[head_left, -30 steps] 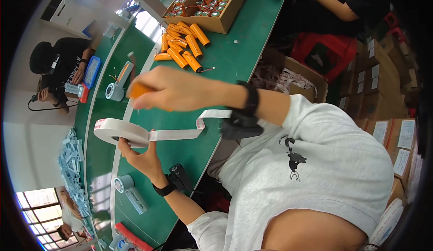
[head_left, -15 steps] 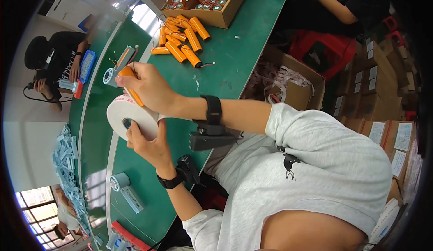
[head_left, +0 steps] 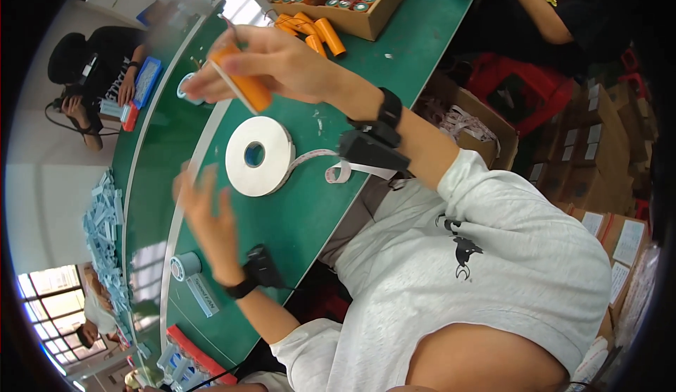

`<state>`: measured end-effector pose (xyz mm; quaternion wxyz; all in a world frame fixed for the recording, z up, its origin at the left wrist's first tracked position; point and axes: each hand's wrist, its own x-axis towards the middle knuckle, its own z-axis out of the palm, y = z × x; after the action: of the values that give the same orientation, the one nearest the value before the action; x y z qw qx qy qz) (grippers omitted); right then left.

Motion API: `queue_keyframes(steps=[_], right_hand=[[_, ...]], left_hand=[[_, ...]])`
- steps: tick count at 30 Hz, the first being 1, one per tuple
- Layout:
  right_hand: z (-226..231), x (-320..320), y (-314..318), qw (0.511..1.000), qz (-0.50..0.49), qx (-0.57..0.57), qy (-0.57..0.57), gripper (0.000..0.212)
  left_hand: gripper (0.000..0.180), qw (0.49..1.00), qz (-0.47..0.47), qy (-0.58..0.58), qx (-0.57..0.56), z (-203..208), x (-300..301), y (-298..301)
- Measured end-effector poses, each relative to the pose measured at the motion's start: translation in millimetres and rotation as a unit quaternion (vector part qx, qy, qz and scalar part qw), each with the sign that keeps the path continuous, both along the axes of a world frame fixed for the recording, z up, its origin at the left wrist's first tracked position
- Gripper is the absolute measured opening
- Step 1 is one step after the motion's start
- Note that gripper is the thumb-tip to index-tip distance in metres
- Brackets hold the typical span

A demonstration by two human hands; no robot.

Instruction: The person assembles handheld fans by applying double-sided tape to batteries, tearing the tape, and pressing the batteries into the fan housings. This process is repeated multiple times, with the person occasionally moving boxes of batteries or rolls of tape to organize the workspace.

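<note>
Right hand [head_left: 289, 66] has its grip closed round an orange cylinder [head_left: 248, 88], twelve o'clock of the tape roll [head_left: 239, 172] on the worktop [head_left: 303, 216], white strip [head_left: 231, 85] apparently on its side; left hand [head_left: 213, 226] bare, fingers spread, seven o'clock; loose cylinders [head_left: 329, 36], one o'clock, seemingly remain.

Your 2 hands are well apart in front of you. Your right hand [head_left: 282, 61] is in a grip, thumb laid across and fingertips pointing away from you; the right forearm [head_left: 429, 138] reaches forward. Your left hand [head_left: 208, 216], motion-blurred, has its fingers spread, with the left forearm [head_left: 271, 318] stretched out behind it.
</note>
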<state>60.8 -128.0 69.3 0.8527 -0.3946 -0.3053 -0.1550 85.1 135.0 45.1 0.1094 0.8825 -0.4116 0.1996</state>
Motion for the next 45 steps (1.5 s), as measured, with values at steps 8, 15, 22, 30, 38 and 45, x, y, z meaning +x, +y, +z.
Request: queue_keyframes(steps=[8,15,22,30,38,45], right_hand=[[-11.3,-27.7,10.7,0.970,-0.016,-0.242,0.009,0.018],[-14.3,-44.7,67.9,0.933,-0.026,-0.358,0.020,0.021],[-5.9,-42.7,88.9,0.914,-0.050,-0.402,0.037,0.021],[-16.1,-27.8,119.7,0.900,-0.037,-0.421,-0.109,0.021],[-29.9,-35.3,123.1,0.840,-0.049,-0.528,-0.110,0.014],[-27.6,-20.2,147.9,0.766,-0.091,-0.613,-0.174,0.013]], left_hand=[[0.049,0.854,0.435,0.287,-0.006,15.6,19.4,162.8],[0.042,0.841,0.487,0.221,0.080,10.4,-35.2,43.1],[0.030,0.993,0.045,0.104,0.041,25.4,-58.1,83.4],[0.018,0.995,0.035,0.065,0.068,-4.3,-60.9,68.7],[0.005,0.954,0.042,0.201,-0.221,-26.3,-52.4,78.0],[0.008,0.942,0.064,0.191,-0.270,-33.3,-50.8,78.6]])
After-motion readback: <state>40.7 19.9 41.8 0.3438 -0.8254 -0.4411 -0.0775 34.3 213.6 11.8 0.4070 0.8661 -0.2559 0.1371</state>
